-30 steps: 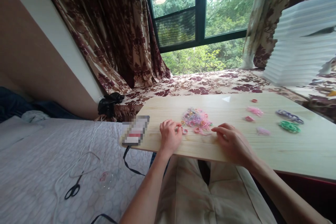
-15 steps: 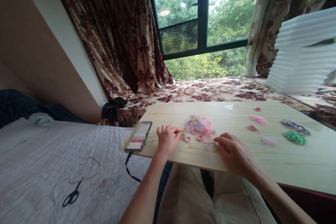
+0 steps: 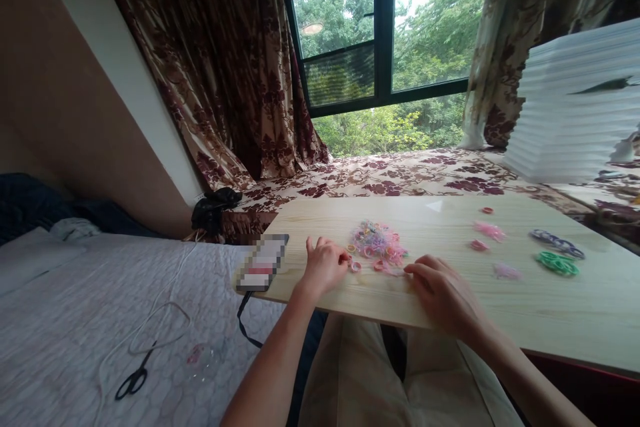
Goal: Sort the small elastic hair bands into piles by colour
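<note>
A heap of small pastel hair ties (image 3: 377,240) lies on the pale wooden board (image 3: 320,213), with several loose rings along its near side. At the heap's left edge is my left hand (image 3: 324,265), its thumb and index finger closed on a small reddish ring that looks like a hair tie. My right hand (image 3: 443,290) rests on the board at the heap's lower right. Its thumb and index finger come together beside a pale pink strand (image 3: 395,272); whatever lies between them is too small to make out.
Right of the heap lie pink bunches (image 3: 490,231), a green bunch (image 3: 557,263) and a purple bunch (image 3: 557,243) of ties. A phone (image 3: 263,263) with a cable sits at the board's left edge. Scissors (image 3: 131,383) lie on the bed (image 3: 165,360). White foam sheeting (image 3: 570,107) stands at right.
My left hand has shifted slightly right, and its fingertips now cover a loose ring beside the heap. My right hand has barely moved.
</note>
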